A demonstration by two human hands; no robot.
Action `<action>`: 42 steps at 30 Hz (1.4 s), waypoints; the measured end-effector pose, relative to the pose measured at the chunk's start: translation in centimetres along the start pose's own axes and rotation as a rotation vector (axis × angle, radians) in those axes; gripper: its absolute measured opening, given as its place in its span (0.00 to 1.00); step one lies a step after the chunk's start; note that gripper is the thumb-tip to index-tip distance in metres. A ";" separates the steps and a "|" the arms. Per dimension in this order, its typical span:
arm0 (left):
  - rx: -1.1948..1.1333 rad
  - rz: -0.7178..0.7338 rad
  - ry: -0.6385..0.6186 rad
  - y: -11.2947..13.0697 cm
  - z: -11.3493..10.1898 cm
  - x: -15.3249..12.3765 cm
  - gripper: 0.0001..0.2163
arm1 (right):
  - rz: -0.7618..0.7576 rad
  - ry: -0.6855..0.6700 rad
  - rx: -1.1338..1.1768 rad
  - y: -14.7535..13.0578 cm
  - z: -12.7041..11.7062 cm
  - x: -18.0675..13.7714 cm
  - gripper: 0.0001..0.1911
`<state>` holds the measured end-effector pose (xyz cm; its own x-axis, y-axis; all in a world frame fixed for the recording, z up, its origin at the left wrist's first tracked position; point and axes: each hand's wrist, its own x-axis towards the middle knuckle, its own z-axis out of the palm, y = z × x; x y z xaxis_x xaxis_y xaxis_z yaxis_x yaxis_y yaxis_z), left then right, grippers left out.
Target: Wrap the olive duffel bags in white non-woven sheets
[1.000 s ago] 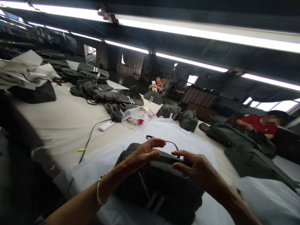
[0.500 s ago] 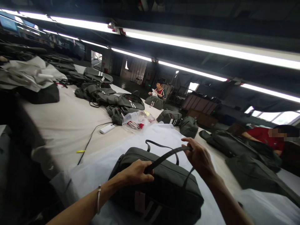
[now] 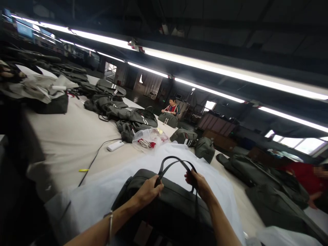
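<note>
A dark green travel bag stands in front of me on a white translucent sheet. Its two strap handles arch up above the top. My left hand is closed round the near handle at its left side. Farther right, my right hand is closed on the handle straps; whether it grips one or both, I cannot tell. A pale hang tag dangles on the bag's shadowed near side.
Several dark green bags lie along the cream-covered table. A clear plastic bag with red-and-white items and a white box are nearer. One person stands at the far end; another in red is at right.
My right hand has moved left and down, closer to my left hand. The near handle, stretched sideways before, now arches upward beside the other one. The person in red has shifted right.
</note>
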<state>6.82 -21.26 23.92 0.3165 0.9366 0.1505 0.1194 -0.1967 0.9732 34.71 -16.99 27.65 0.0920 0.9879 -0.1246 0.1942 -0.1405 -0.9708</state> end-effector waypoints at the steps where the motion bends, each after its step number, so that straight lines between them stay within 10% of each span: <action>1: -0.012 -0.006 0.030 -0.1 0.1 0.1 0.11 | -0.008 -0.028 0.052 -0.5 -0.4 -0.4 0.30; 10: -0.166 -0.066 0.108 -1.4 0.1 1.2 0.18 | 0.049 -0.541 -0.414 -4.1 -2.2 -7.5 0.22; 14: -0.139 0.036 0.107 -1.0 -0.1 1.6 0.22 | 0.112 -0.496 -0.689 -3.4 -1.1 -9.3 0.16; 20: 0.658 0.715 0.265 2.6 0.6 -0.9 0.29 | 0.111 -0.506 -0.694 -2.7 -0.7 -10.0 0.35; 24: 1.059 1.038 -0.015 5.2 2.6 -2.4 0.24 | 0.092 -0.539 -0.551 -2.9 -1.0 -9.8 0.22; 29: 1.074 0.918 -0.218 4.6 5.6 -3.6 0.09 | 0.035 -0.468 -0.457 -3.8 -2.2 -8.7 0.22; 33: 0.900 0.840 -0.347 1.0 6.1 -7.9 0.09 | 0.022 0.063 -0.223 -2.5 -4.3 -5.4 0.21; 37: 0.609 0.574 -0.194 -3.1 3.1 -11.1 0.17 | 0.168 0.320 -0.164 2.3 -6.1 -2.7 0.12; 42: 0.287 0.036 0.108 -4.9 0.5 -10.0 0.16 | 0.383 0.152 -0.087 7.5 -7.2 -3.6 0.15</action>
<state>3.50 -29.76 17.53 0.2258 0.9498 0.2165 0.3753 -0.2899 0.8804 42.83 -22.05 22.28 0.3150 0.8436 -0.4350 0.1991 -0.5068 -0.8387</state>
